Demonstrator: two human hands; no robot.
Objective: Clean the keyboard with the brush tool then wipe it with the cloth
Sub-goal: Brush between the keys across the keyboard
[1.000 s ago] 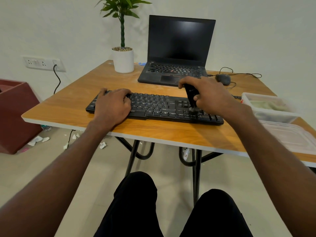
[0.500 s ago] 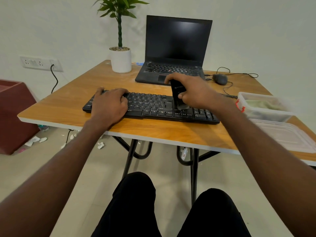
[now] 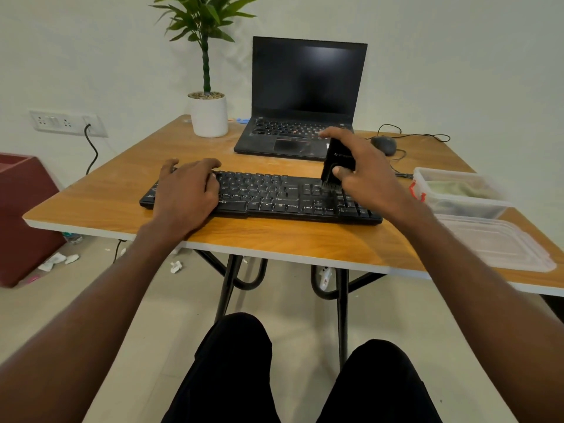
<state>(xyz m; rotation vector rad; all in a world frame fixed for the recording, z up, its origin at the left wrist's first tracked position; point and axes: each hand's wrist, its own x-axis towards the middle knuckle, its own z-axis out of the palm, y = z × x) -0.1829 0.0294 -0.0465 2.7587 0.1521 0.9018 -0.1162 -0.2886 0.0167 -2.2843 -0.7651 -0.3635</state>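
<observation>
Black plastic keyboard is lying nine-to-three; right hand is pinching the black brush tool at three, left hand pressing flat at nine.

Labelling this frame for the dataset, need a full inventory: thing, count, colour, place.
keyboard: 1, black, near middle of table
brush tool: 1, black, upright on keyboard's right part, bristles down
cloth: 1, greenish, inside the tub
tub: 1, clear plastic, table's right side
lid: 1, clear, in front of tub
laptop: 1, black, open, screen dark, behind keyboard
mouse: 1, dark, wired, right of laptop
plant pot: 1, white, green plant, left of laptop
table: 1, wood top, black legs
wall socket: 1, white, left wall, black cable plugged in
box: 1, dark red, floor left
left hand: rests on keyboard's left end
right hand: grips brush tool
legs: 2, black trousers
</observation>
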